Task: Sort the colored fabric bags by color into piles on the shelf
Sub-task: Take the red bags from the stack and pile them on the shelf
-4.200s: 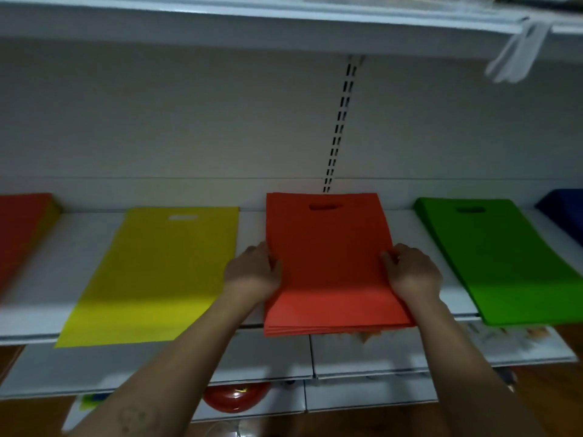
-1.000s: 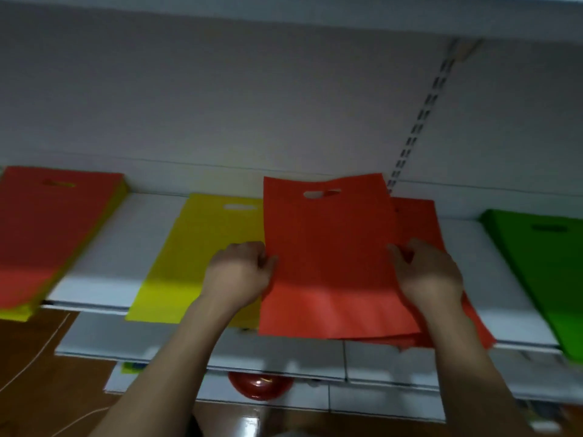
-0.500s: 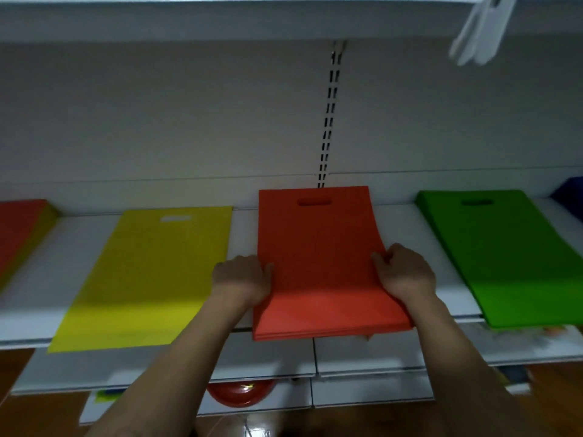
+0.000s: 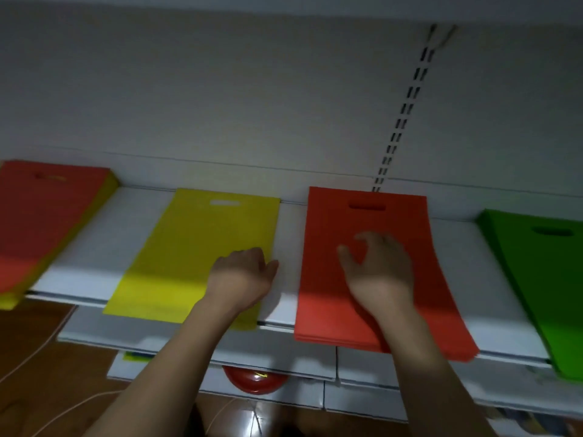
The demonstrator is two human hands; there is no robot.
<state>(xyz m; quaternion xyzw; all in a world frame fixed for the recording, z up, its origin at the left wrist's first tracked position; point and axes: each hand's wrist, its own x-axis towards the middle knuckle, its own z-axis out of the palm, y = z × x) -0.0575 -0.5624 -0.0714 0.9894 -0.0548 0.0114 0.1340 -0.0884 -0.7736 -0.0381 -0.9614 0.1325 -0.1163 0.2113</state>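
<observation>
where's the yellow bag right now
In the head view the yellow bag lies flat on the shelf, left of the orange pile, with the left hand over its right edge.

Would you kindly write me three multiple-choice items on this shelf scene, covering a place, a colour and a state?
1. Where is the left hand?
A. over the flat yellow fabric bag
B. on the green pile
C. under the shelf

2. What colour is the bag pile at the right edge?
A. blue
B. green
C. yellow

3. What is the right hand doing?
A. gripping a hanger
B. pinching a yellow bag
C. spread open over the orange-red bag pile

Answers: 1 A, it lies over the yellow bag's right edge; 2 B, the green fabric pile lies there; 3 C, its fingers are apart, holding nothing.
</observation>
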